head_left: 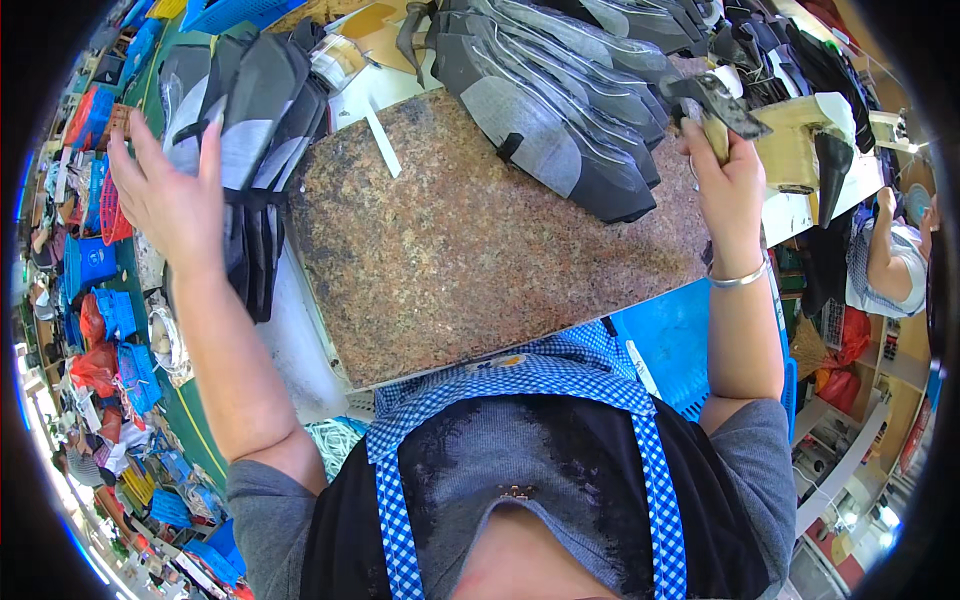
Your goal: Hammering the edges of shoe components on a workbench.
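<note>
My left hand (pixel 170 205) is raised with its fingers spread, holding nothing. Just beside and partly under it lies a stack of black and grey flat pieces (pixel 265 110) that look like shoe uppers; whether the fingers touch the stack, I cannot tell. In my right hand (pixel 728 185) is a hammer (pixel 722 103) with a dark metal head and a pale handle, gripped close to the head. Between the hands lies a speckled brown stone slab (pixel 450 270). More black and grey upper pieces (pixel 545 140) overlap in a row across its far right part.
A narrow white strip (pixel 383 140) lies on the slab's far left. Right of the hammer stands a yellowish block-like form (pixel 800 140) with a black piece hanging off it. A blue plastic crate (pixel 680 345) is below the slab's near right edge. Another person (pixel 890 260) is at the far right.
</note>
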Demonstrator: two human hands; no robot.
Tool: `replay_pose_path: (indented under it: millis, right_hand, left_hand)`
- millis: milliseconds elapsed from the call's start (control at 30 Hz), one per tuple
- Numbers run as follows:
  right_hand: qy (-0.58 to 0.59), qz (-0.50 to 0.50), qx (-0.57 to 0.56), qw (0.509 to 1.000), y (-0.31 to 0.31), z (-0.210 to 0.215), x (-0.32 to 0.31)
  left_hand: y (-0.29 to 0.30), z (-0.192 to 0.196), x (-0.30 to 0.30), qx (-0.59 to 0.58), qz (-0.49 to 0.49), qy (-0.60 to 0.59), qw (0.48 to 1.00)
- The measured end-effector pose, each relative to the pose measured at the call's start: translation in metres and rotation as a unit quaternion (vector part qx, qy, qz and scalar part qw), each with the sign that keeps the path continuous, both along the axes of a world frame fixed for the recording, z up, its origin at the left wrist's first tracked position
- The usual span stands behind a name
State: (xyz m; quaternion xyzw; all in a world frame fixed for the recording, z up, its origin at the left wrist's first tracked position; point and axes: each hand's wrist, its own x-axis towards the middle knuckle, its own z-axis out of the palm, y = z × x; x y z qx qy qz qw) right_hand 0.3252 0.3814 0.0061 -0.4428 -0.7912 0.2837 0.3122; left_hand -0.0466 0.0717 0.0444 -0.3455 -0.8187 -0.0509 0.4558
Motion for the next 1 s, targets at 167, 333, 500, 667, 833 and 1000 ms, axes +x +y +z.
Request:
replay_pose_path:
  millis: [167,333,500,667,833,1000]
  right_hand:
    - [-0.134,0.027,0.073,0.988,-0.003,0.0,-0.049]
    - [-0.189,0.096,0.058,0.976,0.009,-0.013,-0.071]
    - [-0.219,0.124,0.02,0.967,0.01,-0.008,-0.068]
    - [-0.253,0.125,0.061,0.958,0.001,-0.003,-0.076]
    - [-0.24,0.167,0.116,0.949,0.002,-0.005,-0.081]
    - [-0.235,0.152,0.161,0.946,0.024,-0.023,-0.079]
  left_hand:
    - [0.124,-0.016,0.133,-0.061,-0.491,-0.171,0.852]
    - [0.183,-0.07,0.16,-0.154,-0.46,-0.198,0.852]
    - [0.192,-0.056,0.156,-0.231,-0.464,-0.261,0.814]
    - [0.201,-0.045,0.147,-0.292,-0.455,-0.324,0.776]
    - [0.185,-0.005,0.15,-0.386,-0.468,-0.368,0.705]
    - [0.11,0.024,0.153,-0.288,-0.614,-0.451,0.58]
